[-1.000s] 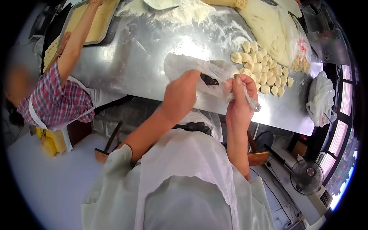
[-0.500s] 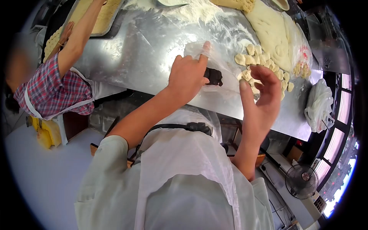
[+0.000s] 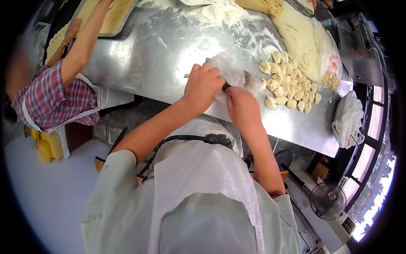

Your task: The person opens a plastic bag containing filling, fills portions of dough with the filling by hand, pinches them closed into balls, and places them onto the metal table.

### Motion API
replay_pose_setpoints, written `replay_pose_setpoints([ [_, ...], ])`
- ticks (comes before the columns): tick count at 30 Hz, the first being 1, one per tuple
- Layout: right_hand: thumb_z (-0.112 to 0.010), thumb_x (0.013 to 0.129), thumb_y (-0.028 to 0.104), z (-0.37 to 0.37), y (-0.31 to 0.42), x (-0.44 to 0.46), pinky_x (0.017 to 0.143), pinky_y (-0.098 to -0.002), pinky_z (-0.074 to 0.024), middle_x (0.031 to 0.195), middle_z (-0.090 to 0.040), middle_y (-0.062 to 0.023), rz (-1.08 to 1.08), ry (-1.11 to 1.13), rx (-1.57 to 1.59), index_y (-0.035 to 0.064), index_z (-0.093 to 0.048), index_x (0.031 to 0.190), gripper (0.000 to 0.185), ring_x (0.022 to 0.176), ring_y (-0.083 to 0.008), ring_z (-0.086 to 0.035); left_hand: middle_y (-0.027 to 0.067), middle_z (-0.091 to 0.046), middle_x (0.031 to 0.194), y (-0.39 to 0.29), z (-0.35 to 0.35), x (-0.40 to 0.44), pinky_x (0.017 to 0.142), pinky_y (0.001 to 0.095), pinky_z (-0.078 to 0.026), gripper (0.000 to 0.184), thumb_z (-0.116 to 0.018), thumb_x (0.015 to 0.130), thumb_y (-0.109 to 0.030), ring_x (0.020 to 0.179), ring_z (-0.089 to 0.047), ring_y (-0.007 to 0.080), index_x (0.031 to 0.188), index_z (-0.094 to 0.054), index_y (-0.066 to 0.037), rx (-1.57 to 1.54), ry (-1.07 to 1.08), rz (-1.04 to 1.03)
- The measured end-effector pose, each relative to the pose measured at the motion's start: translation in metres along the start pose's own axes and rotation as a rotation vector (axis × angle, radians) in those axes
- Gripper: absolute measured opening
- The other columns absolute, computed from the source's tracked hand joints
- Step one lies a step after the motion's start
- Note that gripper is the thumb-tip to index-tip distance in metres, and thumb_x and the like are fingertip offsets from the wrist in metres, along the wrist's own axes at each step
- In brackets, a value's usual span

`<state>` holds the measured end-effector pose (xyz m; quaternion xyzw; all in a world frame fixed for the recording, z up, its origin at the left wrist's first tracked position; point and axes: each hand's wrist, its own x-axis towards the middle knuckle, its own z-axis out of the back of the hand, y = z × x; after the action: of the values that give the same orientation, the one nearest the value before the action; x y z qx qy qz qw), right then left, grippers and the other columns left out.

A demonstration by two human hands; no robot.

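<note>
In front of me my left hand [image 3: 202,88] is closed, its fingertips curled at a small dark brown lump of paste [image 3: 226,86]. My right hand [image 3: 244,106] is closed too and meets the left at that lump, which is mostly hidden by the fingers. A thin clear plastic bag [image 3: 231,70] lies crumpled on the table just beyond both hands. To the right of it, many cut pale dough pieces [image 3: 292,82] are spread in a loose group.
The metal table [image 3: 148,72] has loose flour [image 3: 220,15] at its far side. A large dough slab [image 3: 298,40] lies behind the dough pieces. A white plastic bag [image 3: 349,118] hangs at the right edge. At left, a co-worker's arm [image 3: 84,46] reaches over a tray [image 3: 122,23].
My right hand has moved left from above the dough pieces and closed beside my left hand. My left index finger, earlier stretched out, is now curled. The plastic bag has crumpled together.
</note>
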<state>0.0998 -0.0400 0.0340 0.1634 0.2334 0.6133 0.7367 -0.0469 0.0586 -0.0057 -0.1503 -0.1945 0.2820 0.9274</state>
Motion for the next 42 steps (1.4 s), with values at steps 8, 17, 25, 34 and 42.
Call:
replay_pose_setpoints([
  [8,-0.078,0.078,0.007,-0.026,-0.023,0.002,0.115,-0.0571,-0.0344,0.151,-0.05,-0.0095,0.049,-0.151,-0.459,0.0094,-0.05,0.147,0.074,0.142,-0.0315,-0.044,0.0026,-0.066,0.11,-0.009,-0.024,-0.001,0.084,0.0438,-0.041,0.046,-0.07,0.081,-0.006,0.101,-0.056,0.026,0.126,-0.063,-0.007,-0.057,-0.004,0.143],
  [17,-0.091,0.063,0.019,-0.023,-0.064,0.024,0.119,-0.0588,-0.0309,0.157,-0.043,-0.0105,-0.049,-0.062,-0.333,0.0116,-0.035,0.158,0.111,0.147,-0.0326,-0.039,0.0148,-0.046,0.15,0.02,-0.047,0.0,0.117,0.0537,-0.033,0.083,-0.083,0.073,-0.01,0.146,-0.038,0.0401,0.147,-0.045,-0.003,0.272,0.114,0.285],
  [25,-0.081,0.063,-0.001,-0.044,-0.092,0.032,0.12,-0.0441,-0.0347,0.153,-0.045,-0.0184,-0.01,-0.156,0.239,0.0061,-0.041,0.152,0.097,0.144,-0.038,-0.04,0.021,-0.043,0.151,0.053,-0.053,0.004,0.108,0.047,-0.046,0.093,-0.087,0.069,-0.009,0.135,-0.045,0.0448,0.147,-0.037,0.001,-0.223,0.199,0.407],
  [34,-0.068,0.066,-0.013,-0.055,-0.097,0.048,0.118,-0.0371,-0.0391,0.147,-0.056,-0.0156,-0.042,-0.26,0.436,0.0052,-0.05,0.147,0.086,0.138,-0.0302,-0.052,0.0238,-0.064,0.134,0.059,-0.05,0.001,0.108,0.0367,-0.047,0.07,-0.077,0.078,-0.002,0.125,-0.062,0.033,0.143,-0.053,0.005,-0.61,0.047,0.566],
  [42,-0.063,0.069,-0.015,-0.056,-0.089,0.056,0.117,-0.0387,-0.039,0.145,-0.057,-0.0182,0.009,-0.409,0.242,0.0039,-0.053,0.144,0.078,0.138,-0.0351,-0.052,0.0183,-0.061,0.142,0.066,-0.056,0.008,0.104,0.0316,-0.049,0.07,-0.066,0.08,0.01,0.127,-0.061,0.0243,0.147,-0.049,0.006,-0.907,0.008,0.669],
])
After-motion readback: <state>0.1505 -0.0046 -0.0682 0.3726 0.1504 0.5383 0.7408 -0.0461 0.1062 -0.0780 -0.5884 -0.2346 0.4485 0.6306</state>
